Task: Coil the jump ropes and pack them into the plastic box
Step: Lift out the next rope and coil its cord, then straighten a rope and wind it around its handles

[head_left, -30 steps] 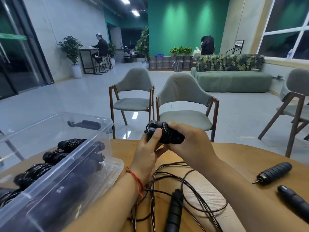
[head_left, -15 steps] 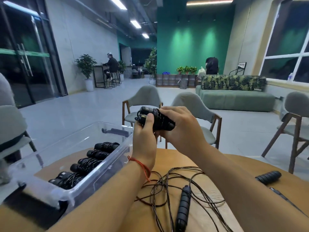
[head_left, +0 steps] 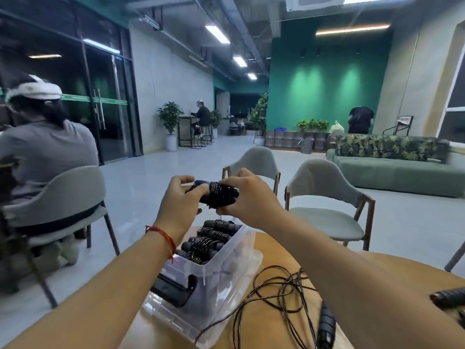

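A round wooden table [head_left: 274, 250] fills the lower right of the frame. On its left edge stands a clear plastic box [head_left: 226, 268], its open top facing up and its long axis running from bottom centre up toward the middle of the frame. Inside it, black coiled jump-rope bundles [head_left: 214, 238] lie in a row, each set across the box. To the right of the box, a loose black jump rope [head_left: 284, 288] sprawls in tangled loops on the table.

The wrapped black rope bundle [head_left: 221, 195] in hand sits at mid-frame, directly above the far end of the box and clear of it. Its long axis runs left to right, roughly parallel to the packed bundles below, so the coming move looks like a straight drop toward the bottom of the frame. The left hand [head_left: 180, 197] grips the bundle's left end and the right hand [head_left: 247, 195] curls over its wrapped middle and right end; the two seem equally near the box.

The left forearm covers the near rows in the box, so the free space there cannot be judged. The fingers hide whether the cord's tail is tucked in.
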Available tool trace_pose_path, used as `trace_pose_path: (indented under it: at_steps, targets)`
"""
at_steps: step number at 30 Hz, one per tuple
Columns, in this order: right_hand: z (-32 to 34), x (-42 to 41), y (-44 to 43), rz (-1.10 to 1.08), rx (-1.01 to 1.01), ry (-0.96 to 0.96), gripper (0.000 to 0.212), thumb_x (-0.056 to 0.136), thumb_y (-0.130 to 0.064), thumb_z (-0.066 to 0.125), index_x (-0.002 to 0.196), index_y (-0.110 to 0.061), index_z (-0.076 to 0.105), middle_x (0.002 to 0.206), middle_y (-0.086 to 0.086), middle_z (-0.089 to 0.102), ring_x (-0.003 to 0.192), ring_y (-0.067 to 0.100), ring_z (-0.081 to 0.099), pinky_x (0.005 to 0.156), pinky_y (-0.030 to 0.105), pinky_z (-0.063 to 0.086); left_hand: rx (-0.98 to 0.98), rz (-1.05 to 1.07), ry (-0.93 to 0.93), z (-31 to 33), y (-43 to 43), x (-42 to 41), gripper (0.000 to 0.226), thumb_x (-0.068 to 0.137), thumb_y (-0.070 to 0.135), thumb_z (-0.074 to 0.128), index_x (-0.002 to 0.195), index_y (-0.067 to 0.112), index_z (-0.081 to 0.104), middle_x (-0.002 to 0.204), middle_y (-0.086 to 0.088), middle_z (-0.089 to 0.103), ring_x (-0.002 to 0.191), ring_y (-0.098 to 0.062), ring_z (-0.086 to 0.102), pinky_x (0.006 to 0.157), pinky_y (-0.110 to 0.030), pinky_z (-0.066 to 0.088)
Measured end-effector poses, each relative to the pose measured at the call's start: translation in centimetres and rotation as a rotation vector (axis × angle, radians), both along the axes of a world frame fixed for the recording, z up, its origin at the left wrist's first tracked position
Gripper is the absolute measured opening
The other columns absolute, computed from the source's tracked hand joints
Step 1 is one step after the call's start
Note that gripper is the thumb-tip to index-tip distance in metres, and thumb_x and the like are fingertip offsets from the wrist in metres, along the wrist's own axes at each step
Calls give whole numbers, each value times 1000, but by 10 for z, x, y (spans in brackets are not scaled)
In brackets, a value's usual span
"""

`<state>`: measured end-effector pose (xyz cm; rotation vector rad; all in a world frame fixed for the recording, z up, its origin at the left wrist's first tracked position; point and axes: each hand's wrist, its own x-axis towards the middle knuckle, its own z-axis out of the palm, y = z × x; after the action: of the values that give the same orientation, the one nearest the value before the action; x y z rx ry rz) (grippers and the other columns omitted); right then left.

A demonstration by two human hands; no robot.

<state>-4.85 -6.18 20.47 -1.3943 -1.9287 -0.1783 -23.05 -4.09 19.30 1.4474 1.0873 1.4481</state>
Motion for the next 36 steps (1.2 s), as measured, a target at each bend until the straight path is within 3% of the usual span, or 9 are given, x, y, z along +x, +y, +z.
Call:
trace_pose_path:
  at_steps: [4,8,13,18,25,29,31,34,36]
  targets:
    - [-5,-16,18,-7,-77,-124,61,74,-38,94,131,-29,75,111,-1,60,96,23,62,83,38,55,-13,-8,190,-14,15,-30,24,98,29,72,117,20,60,111,-1,76,98,-20,76,90,-50,62]
    - [-13,-31,42,-99,-152,-248,54,74,-50,89,122,-26,78,101,-1,54,87,23,62,71,32,51,52,111,479,-29,33,-44,28,104,35,62,128,21,60,118,4,67,107,-18,63,95,-32,48]
    - [-29,-34,82,-274,-255,-314,59,66,-63,89,101,-20,69,107,3,62,95,27,65,80,39,59,16,127,704,-40,49,-44,27,107,23,49,133,21,56,125,-4,66,101,-21,61,89,-31,49]
    - [-49,-16,106,-311,-323,-402,45,82,-36,88,114,-15,65,114,9,69,104,32,68,75,34,48,-64,-11,971,-47,50,-39,36,101,16,44,135,23,52,126,-5,65,100,-22,64,86,-31,50]
    - [-52,-2,126,-286,-437,-504,39,92,-50,78,110,-16,69,107,6,71,105,32,68,79,35,50,-61,-66,1084,-53,58,-37,23,101,23,45,119,27,59,107,2,70,92,-16,67,73,-31,51]
    - [-52,3,125,-269,-539,-592,23,98,-38,66,98,-19,55,98,5,63,95,32,63,74,35,46,-77,-84,1121,-55,60,-34,21,101,27,47,117,27,60,100,4,70,88,-14,68,71,-30,52]
    - [-54,0,124,-269,-583,-640,13,101,-25,57,108,-15,59,113,10,68,93,30,59,76,35,46,-80,-93,1121,-56,61,-34,22,101,28,47,119,26,60,100,3,70,89,-14,68,73,-30,53]
    - [-59,-10,120,-281,-598,-689,45,102,-10,52,147,-10,55,141,14,62,111,33,64,85,38,50,-82,-103,1149,-55,61,-33,22,102,30,48,122,25,58,103,2,70,88,-15,70,82,-32,57]
    - [-59,-13,119,-270,-595,-640,49,104,-9,53,152,-10,51,154,14,49,125,35,62,97,42,51,-82,-104,1153,-56,60,-34,22,103,33,48,122,26,56,106,2,70,85,-14,70,88,-36,60]
